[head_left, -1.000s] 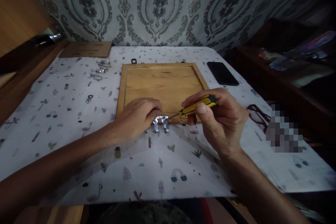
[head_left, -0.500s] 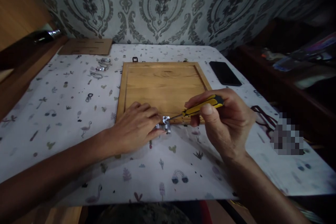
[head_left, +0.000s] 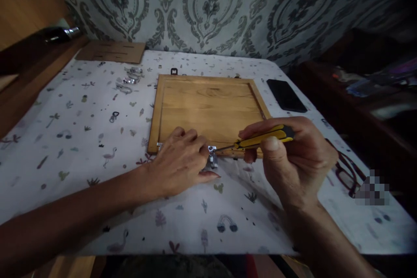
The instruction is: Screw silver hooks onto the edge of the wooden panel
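Note:
In my right hand [head_left: 293, 156] is a yellow and black screwdriver [head_left: 263, 138], its handle gripped between thumb and fingers. The shaft points left, and its tip meets a small shiny metal latch [head_left: 213, 156] at the front edge of a framed wooden panel [head_left: 208, 100]. My left hand [head_left: 182, 160] lies over that same edge with curled fingers against the latch. Its thumb sticks out below the edge. Another bit of shiny metal [head_left: 159, 145] shows left of my left hand. The left fingertips are mostly hidden.
Several loose metal latches [head_left: 128, 80] lie left of the panel, with a small dark catch plate [head_left: 114, 117] nearer me. Flat cardboard [head_left: 110, 51] is at the back left. A black phone [head_left: 286, 95] and eyeglasses [head_left: 347, 173] lie to the right on the patterned tablecloth [head_left: 176, 230].
The whole view has shifted slightly. My left thumb has moved away from the latch, and metal now shows left of that hand. The screwdriver tip stays at the latch.

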`<state>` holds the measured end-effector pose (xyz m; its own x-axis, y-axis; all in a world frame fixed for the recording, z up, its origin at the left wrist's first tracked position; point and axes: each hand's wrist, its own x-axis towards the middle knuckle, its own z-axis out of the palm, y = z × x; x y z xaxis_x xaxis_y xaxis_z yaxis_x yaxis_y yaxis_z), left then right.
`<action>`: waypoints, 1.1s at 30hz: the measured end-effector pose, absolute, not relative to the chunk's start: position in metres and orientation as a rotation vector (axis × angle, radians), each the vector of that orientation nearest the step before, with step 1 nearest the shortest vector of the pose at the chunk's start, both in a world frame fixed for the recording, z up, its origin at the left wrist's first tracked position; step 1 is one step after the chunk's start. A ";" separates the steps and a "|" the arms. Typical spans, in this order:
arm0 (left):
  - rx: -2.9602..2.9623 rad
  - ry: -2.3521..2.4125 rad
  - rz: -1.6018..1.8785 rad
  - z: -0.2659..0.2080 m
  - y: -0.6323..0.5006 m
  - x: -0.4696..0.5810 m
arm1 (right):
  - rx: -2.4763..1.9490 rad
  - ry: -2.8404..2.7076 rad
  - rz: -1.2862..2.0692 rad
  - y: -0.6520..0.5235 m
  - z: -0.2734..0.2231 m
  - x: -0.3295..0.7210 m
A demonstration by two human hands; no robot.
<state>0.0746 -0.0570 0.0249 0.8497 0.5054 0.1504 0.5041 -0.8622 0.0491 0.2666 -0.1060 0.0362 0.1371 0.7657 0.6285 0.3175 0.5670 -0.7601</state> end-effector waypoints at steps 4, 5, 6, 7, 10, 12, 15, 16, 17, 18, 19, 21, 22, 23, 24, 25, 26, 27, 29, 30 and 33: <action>2.977 0.883 0.288 0.023 -0.060 0.077 | -0.991 -1.467 0.404 -0.107 0.038 0.265; 2.966 0.892 0.282 0.023 -0.060 0.077 | -0.989 -1.472 0.398 -0.107 0.038 0.265; 2.955 0.899 0.277 0.024 -0.060 0.078 | -0.990 -1.474 0.395 -0.107 0.038 0.266; 2.946 0.902 0.273 0.024 -0.060 0.078 | -0.989 -1.475 0.394 -0.107 0.038 0.266; 2.933 0.899 0.272 0.025 -0.059 0.078 | -0.993 -1.461 0.403 -0.107 0.037 0.267; 2.928 0.894 0.276 0.025 -0.059 0.078 | -0.999 -1.443 0.403 -0.107 0.037 0.267; 2.929 0.882 0.298 0.022 -0.059 0.077 | -0.962 -1.391 0.375 -0.107 0.038 0.267; 2.930 0.878 0.313 0.021 -0.059 0.077 | -0.937 -1.369 0.363 -0.106 0.038 0.266; 2.931 0.873 0.330 0.020 -0.059 0.077 | -0.913 -1.347 0.353 -0.106 0.038 0.266; 2.931 0.871 0.344 0.019 -0.059 0.077 | -0.896 -1.327 0.343 -0.105 0.039 0.266; 2.930 0.870 0.357 0.018 -0.059 0.077 | -0.885 -1.310 0.334 -0.105 0.039 0.265; 2.927 0.877 0.370 0.017 -0.060 0.077 | -0.884 -1.297 0.323 -0.104 0.039 0.265; 2.927 0.882 0.369 0.017 -0.060 0.078 | -0.887 -1.296 0.321 -0.104 0.039 0.264; 2.928 0.884 0.369 0.017 -0.060 0.078 | -0.891 -1.298 0.324 -0.104 0.038 0.264; 2.929 0.883 0.367 0.017 -0.060 0.078 | -0.893 -1.300 0.331 -0.104 0.038 0.264; 2.929 0.883 0.367 0.018 -0.060 0.079 | -0.899 -1.300 0.341 -0.104 0.038 0.264; 2.928 0.884 0.367 0.018 -0.060 0.079 | -0.907 -1.299 0.351 -0.105 0.038 0.263; 2.927 0.886 0.369 0.018 -0.060 0.079 | -0.915 -1.296 0.356 -0.105 0.038 0.263; 2.931 0.878 0.372 0.018 -0.060 0.079 | -0.923 -1.293 0.359 -0.105 0.037 0.263; 2.937 0.871 0.372 0.018 -0.060 0.079 | -0.922 -1.291 0.358 -0.105 0.037 0.263; 2.952 0.858 0.375 0.018 -0.060 0.079 | -0.920 -1.287 0.360 -0.105 0.037 0.262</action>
<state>0.0785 -0.0595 0.0180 0.8173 0.5333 0.2181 0.5224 -0.8456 0.1098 0.2618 -0.1052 0.0371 0.2864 0.6946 0.6600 0.2519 0.6100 -0.7513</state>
